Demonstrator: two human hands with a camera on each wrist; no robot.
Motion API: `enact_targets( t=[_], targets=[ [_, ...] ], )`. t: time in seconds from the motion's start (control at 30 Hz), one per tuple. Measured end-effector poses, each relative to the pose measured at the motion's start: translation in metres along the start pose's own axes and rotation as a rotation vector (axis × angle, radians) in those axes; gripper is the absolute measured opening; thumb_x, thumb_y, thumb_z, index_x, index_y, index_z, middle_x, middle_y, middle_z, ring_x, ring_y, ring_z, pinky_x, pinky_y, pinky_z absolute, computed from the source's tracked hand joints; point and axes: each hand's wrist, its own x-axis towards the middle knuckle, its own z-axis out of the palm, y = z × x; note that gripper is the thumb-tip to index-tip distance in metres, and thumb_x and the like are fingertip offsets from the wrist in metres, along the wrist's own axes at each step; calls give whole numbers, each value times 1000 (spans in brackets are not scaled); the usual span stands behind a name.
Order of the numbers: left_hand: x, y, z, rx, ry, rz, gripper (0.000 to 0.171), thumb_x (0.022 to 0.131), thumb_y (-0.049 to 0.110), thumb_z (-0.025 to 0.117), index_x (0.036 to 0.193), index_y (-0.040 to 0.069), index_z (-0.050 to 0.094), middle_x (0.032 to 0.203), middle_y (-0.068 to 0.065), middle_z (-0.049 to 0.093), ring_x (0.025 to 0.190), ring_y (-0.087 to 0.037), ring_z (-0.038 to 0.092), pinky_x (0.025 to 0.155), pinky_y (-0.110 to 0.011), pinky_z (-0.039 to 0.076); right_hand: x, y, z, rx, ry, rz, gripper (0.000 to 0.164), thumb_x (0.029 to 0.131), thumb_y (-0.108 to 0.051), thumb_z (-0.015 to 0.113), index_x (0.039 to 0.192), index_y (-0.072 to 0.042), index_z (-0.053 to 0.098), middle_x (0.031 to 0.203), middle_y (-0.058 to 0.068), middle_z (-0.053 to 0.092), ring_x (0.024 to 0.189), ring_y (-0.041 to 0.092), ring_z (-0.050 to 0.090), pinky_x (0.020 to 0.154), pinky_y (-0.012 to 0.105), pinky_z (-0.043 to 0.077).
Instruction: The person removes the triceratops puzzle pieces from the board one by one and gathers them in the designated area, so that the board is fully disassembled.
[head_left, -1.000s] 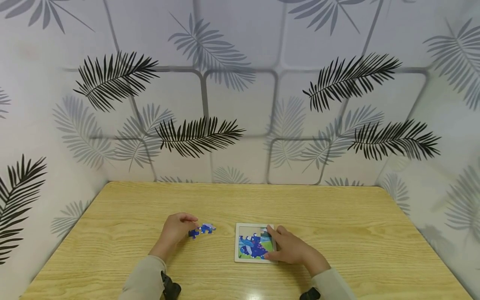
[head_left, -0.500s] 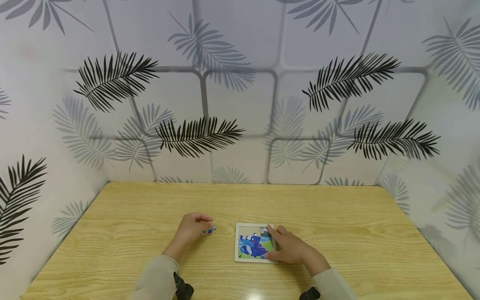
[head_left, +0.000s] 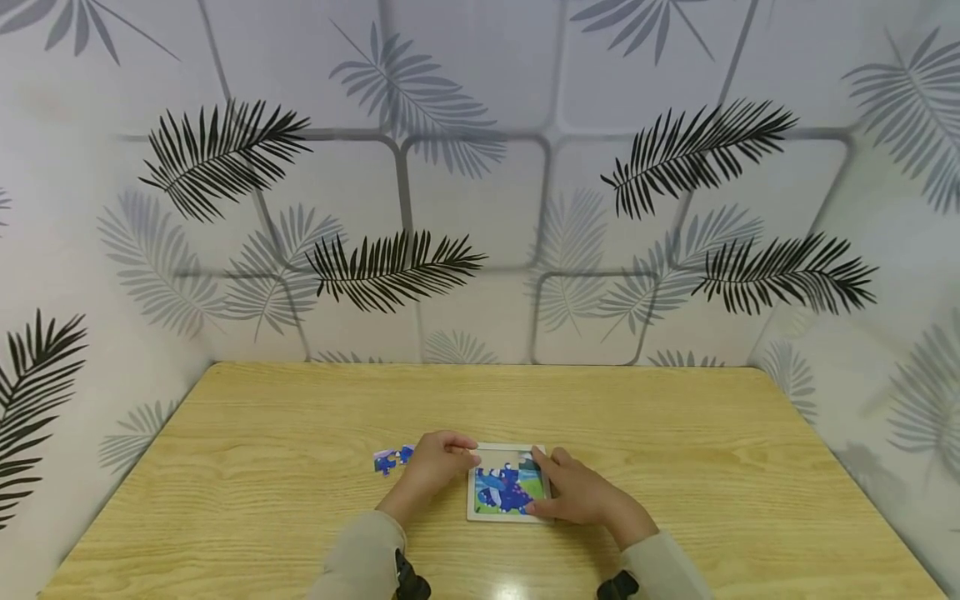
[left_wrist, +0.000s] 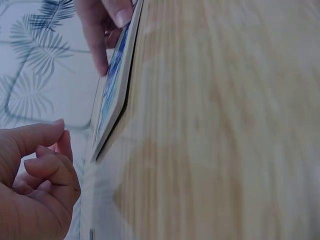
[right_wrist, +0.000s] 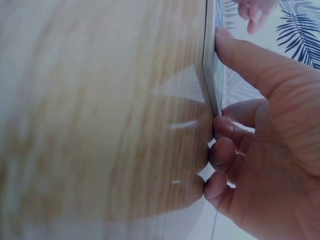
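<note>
A white-framed jigsaw puzzle board [head_left: 471,502] lies on the table, with a blue dinosaur picture partly filled in. Bare backing shows along its upper left part. My right hand [head_left: 581,493] grips the board's right side; the right wrist view has the thumb [right_wrist: 240,55] on top and the other fingers curled against the edge. At the board's upper left corner hovers my left hand [head_left: 435,465], its thumb and fingertips brought together. Whether a piece sits between them is hidden. Loose blue and purple puzzle pieces [head_left: 386,462] lie left of the board, partly covered by that hand.
The wooden table [head_left: 637,408] reaches back to a pale wall covering [head_left: 480,208] printed with leaves. Dark wrist devices [head_left: 411,579] sit at both sleeves.
My left hand has travelled right, from over the loose pieces to the board's upper left corner, uncovering pieces behind it. My right hand stays on the board. The head view has shifted slightly.
</note>
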Motion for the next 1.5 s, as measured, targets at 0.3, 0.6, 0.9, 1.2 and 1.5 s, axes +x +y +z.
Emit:
enact_targets(
  t=[0.3, 0.6, 0.9, 1.2, 1.5],
  targets=[
    [2, 6, 26, -2, -67, 49, 17, 82, 7, 71, 98, 0, 66, 73, 0, 57, 57, -10, 46, 50, -21, 41, 1, 0, 1, 11, 5, -15, 86, 84, -40, 70, 146, 2, 28, 97, 5, 36, 85, 20, 39, 73, 37, 35],
    [6, 6, 43, -47, -103, 33, 14, 84, 5, 69, 97, 0, 66, 73, -1, 59, 55, -9, 52, 53, -22, 48, 1, -2, 0, 27, 1, -25, 85, 85, -38, 70, 146, 2, 27, 95, 5, 36, 84, 20, 40, 71, 37, 35],
    [9, 8, 52, 62, -49, 23, 10, 82, 8, 71, 90, 4, 68, 68, 0, 56, 53, -9, 50, 51, -22, 46, -1, -1, -2, 26, 5, -44, 85, 85, -38, 69, 146, 2, 26, 94, 4, 35, 80, 19, 37, 67, 34, 32],
    [8, 14, 60, 170, 15, 36, 6, 75, 2, 73, 80, 4, 69, 66, 1, 55, 58, -11, 49, 53, -23, 41, -3, 2, -2, 25, 17, -78, 84, 85, -37, 69, 145, 5, 27, 91, 4, 34, 77, 19, 36, 64, 31, 30],
    [7, 15, 64, 162, 28, 15, 7, 75, 1, 73, 80, 3, 70, 65, 2, 55, 54, -10, 49, 50, -22, 42, -4, 2, -1, 36, 22, -56, 87, 84, -37, 70, 145, 7, 25, 96, 6, 39, 81, 20, 39, 69, 34, 35]
  ],
)
